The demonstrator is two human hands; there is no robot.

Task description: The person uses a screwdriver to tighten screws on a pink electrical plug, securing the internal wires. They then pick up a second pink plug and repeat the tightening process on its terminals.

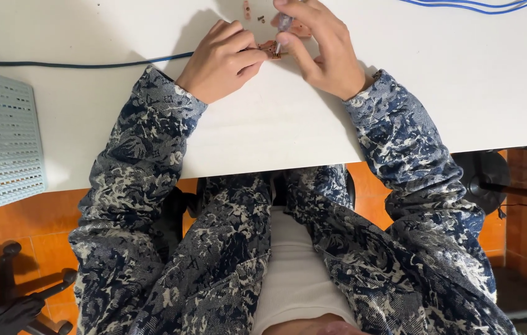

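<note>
Here, small brown part (271, 49), pinched, both hands, white table (462, 80)

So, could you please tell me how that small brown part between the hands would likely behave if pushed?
The small brown part looks tiny, so probably light and easily slid on the smooth white table. The left hand pinches it, suggesting it would shift otherwise.

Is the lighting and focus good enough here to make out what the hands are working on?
Head view: even light, no glare on the white table; soft shadow beside the left hand; the small brown part and the tool in the right hand look slightly blurred and too small to identify.
</note>
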